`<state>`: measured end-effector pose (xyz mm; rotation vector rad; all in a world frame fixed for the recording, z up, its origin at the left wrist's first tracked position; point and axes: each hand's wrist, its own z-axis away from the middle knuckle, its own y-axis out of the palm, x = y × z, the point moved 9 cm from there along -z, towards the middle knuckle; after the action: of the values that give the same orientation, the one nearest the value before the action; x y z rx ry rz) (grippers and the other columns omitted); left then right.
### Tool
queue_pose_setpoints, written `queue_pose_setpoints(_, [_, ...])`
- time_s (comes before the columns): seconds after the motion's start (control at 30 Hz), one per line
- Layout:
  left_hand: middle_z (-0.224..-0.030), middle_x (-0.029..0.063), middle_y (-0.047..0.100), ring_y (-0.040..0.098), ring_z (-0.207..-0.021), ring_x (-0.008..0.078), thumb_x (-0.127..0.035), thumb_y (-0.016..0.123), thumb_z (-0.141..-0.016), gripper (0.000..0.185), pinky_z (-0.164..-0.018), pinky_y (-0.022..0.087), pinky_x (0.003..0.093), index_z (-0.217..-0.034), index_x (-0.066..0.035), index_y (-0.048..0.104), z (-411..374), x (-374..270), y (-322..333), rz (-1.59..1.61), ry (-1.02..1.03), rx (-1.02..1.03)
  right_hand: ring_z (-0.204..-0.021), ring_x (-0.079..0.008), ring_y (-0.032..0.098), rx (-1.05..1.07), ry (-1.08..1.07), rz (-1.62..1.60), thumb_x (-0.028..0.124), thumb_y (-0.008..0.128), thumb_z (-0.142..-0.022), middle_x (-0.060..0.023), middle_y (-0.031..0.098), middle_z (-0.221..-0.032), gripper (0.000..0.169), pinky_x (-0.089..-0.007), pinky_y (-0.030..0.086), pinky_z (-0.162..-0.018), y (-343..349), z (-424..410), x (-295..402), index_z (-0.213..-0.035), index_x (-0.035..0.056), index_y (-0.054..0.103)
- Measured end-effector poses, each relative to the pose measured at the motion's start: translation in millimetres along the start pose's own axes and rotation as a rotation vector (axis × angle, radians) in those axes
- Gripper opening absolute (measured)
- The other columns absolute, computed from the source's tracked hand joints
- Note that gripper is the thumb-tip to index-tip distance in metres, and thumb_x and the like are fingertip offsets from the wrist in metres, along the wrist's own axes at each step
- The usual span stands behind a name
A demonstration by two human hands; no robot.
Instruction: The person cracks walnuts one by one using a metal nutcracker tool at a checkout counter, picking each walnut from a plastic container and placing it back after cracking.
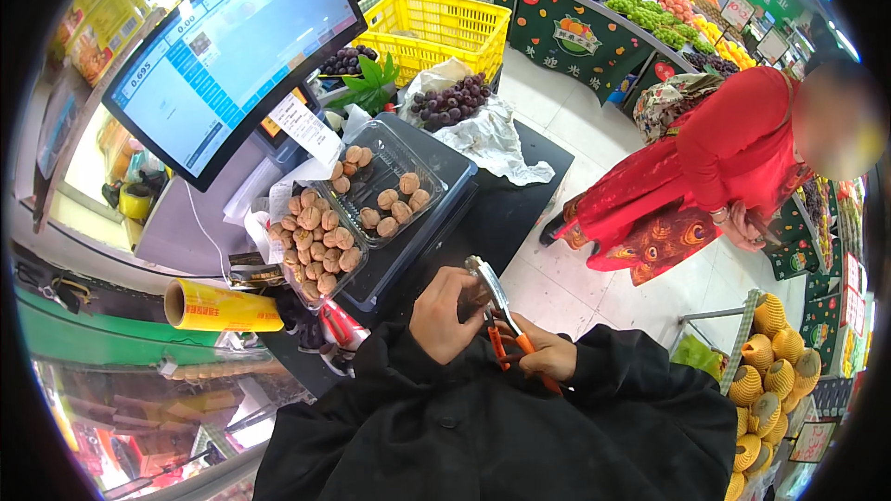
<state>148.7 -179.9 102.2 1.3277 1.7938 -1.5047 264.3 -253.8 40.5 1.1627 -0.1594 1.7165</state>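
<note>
My right hand [546, 356] grips a plier-type tool with orange handles [523, 344] and metal jaws [491, 282], held close to my black jacket. Curled beside the jaws is my left hand [444, 316], its thumb and fingers near the metal; whether something sits between them cannot be told. Ahead and to the left, an open clear plastic clamshell box [435, 184] rests on a black weighing scale [456, 212]. Many walnuts [320, 243] fill its near half, and several more walnuts [395, 205] lie in the other half.
A screen [237, 56] rises behind the scale, with a printed receipt [306, 126] below it. Purple grapes [452, 103] lie on crumpled paper beside a yellow crate [431, 28]. At left is a yellow film roll [223, 306]. A person in red [724, 146] stands across the aisle; net-wrapped fruit [779, 376] is piled right.
</note>
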Motion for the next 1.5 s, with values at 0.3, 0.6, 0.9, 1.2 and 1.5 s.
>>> queue_pose_setpoints(0.3, [-0.092, 0.0113, 0.054, 0.06, -0.079, 0.0261, 0.0, 0.072, -0.062, 0.036, -0.068, 0.049, 0.0307, -0.094, -0.001, 0.056, 10, 10, -1, 0.009, -0.063, -0.09, -0.09, -0.0163, 0.045, 0.003, -0.049, -0.085, 0.004, 0.049, -0.069, -0.0065, 0.042, -0.103, 0.07, -0.0279, 0.04, -0.081, -4, -12, -16, -0.135, 0.0111, 0.026])
queue_pose_setpoints(0.6, [-0.094, 0.0128, 0.057, 0.06, -0.081, 0.0293, -0.003, 0.071, -0.066, 0.035, -0.068, 0.049, 0.0326, -0.097, -0.001, 0.057, 17, 15, 5, 0.007, -0.022, -0.105, -0.091, -0.0165, 0.045, -0.072, -0.02, -0.121, -0.001, 0.047, -0.065, -0.0047, 0.041, -0.104, 0.066, -0.0274, 0.041, -0.077, -2, -15, -24, -0.129, 0.0098, 0.033])
queue_pose_setpoints(0.9, [-0.093, 0.0116, 0.058, 0.061, -0.081, 0.0241, 0.0, 0.071, -0.066, 0.034, -0.071, 0.05, 0.0293, -0.098, 0.0, 0.059, 15, 11, -4, 0.022, -0.015, -0.142, -0.113, -0.0221, 0.039, 0.14, -0.025, -0.243, -0.001, 0.045, -0.06, -0.0114, 0.039, -0.121, 0.08, -0.031, 0.035, -0.092, -11, -17, -21, -0.136, 0.0093, 0.022])
queue_pose_setpoints(1.2, [-0.083, 0.0128, 0.06, 0.06, -0.073, 0.0266, -0.006, 0.068, -0.069, 0.028, -0.065, 0.048, 0.032, -0.095, -0.001, 0.06, -52, 102, -117, -0.246, -0.042, -0.328, -0.133, -0.0328, 0.02, 0.049, -0.145, -0.41, 0.0, 0.046, -0.051, -0.0217, 0.019, -0.142, 0.1, -0.0464, 0.022, -0.107, -33, -8, -33, -0.142, 0.0059, 0.004])
queue_pose_setpoints(1.5, [-0.08, 0.0169, 0.061, 0.058, -0.084, 0.0338, -0.009, 0.063, -0.07, 0.021, -0.075, 0.046, 0.0401, -0.09, -0.003, 0.063, -126, 268, -59, -0.855, -0.22, 0.38, -0.128, -0.0317, 0.028, 0.078, -0.167, -0.337, -0.005, 0.046, -0.054, -0.0192, 0.02, -0.142, 0.098, -0.0495, 0.026, -0.103, -32, -22, -53, -0.143, 0.0116, 0.007])
